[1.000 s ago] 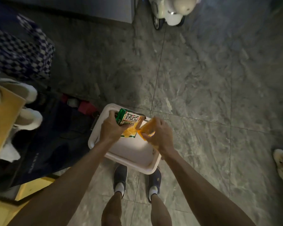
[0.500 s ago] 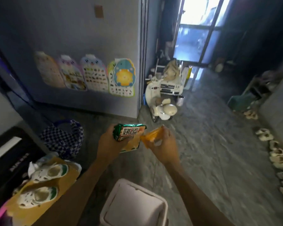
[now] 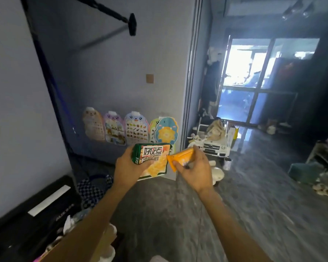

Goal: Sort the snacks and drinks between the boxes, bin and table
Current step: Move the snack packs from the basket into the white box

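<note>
The green snack packet (image 3: 151, 157) is up at chest height in front of the person, well clear of the floor (image 3: 254, 214), with the left hand (image 3: 129, 167) wrapped round its left end, fingers curled across the printed face and the lower part hanging free below them. Just beside it, nearly touching at the corner, is a smaller orange packet (image 3: 180, 157), pinched at its near end between the thumb and curled fingers of the right hand (image 3: 195, 171). So both hands are closed on something and neither is free. From where I stand this looks like the carrying part of the sort: two snacks lifted and not yet put anywhere. None of the boxes, the bin or the surface shows plainly from here, so I would look down and find the right place for each before letting go. Set one packet down first instead of dropping both together. The green one looks like biscuits or crisps, so a light grip would spare what is inside. Behind the packets a row of children's charts (image 3: 131, 129) hangs on the wall, a white toy car (image 3: 214, 144) is parked by the doorway, and a checked bag (image 3: 93, 188) sits low on the left.
</note>
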`<state>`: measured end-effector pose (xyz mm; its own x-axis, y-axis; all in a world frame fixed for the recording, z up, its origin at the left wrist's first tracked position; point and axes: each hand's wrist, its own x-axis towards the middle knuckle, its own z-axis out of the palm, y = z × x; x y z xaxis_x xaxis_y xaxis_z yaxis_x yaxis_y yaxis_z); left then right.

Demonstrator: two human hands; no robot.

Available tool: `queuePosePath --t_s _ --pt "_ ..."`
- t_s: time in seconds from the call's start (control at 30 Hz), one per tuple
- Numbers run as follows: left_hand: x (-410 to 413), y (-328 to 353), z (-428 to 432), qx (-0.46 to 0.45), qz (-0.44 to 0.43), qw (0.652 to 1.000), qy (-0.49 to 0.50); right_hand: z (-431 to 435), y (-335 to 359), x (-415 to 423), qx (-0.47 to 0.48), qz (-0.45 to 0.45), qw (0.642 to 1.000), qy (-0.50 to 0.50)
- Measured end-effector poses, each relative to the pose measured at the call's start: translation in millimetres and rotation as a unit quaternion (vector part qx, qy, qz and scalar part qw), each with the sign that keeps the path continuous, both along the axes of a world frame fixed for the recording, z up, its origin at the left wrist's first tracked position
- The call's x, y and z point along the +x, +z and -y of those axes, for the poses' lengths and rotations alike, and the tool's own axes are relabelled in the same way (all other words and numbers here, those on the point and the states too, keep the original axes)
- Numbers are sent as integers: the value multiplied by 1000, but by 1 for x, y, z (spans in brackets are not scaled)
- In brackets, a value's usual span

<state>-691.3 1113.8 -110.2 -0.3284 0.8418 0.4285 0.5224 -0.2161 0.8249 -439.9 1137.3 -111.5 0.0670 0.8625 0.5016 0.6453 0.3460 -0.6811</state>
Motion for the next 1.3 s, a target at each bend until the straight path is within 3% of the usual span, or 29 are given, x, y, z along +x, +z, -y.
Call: queuePosePath --t_s 0.33,0.57,0.9,1.1,1.3 --pt "-54 -4 109 9 16 987 163 12 -6 -76 -3 -37 977 209" --pt "-68 3 250 20 46 950 310 73 -9 -149 -30 -23 919 392" --pt "-87 7 478 12 8 837 548 255 -16 -255 -83 5 800 594" --pt "-97 -6 592 -3 9 772 636 357 -33 -304 -81 37 743 663" --pt "-101 -26 700 -18 16 732 681 461 -42 -351 -80 75 696 709"
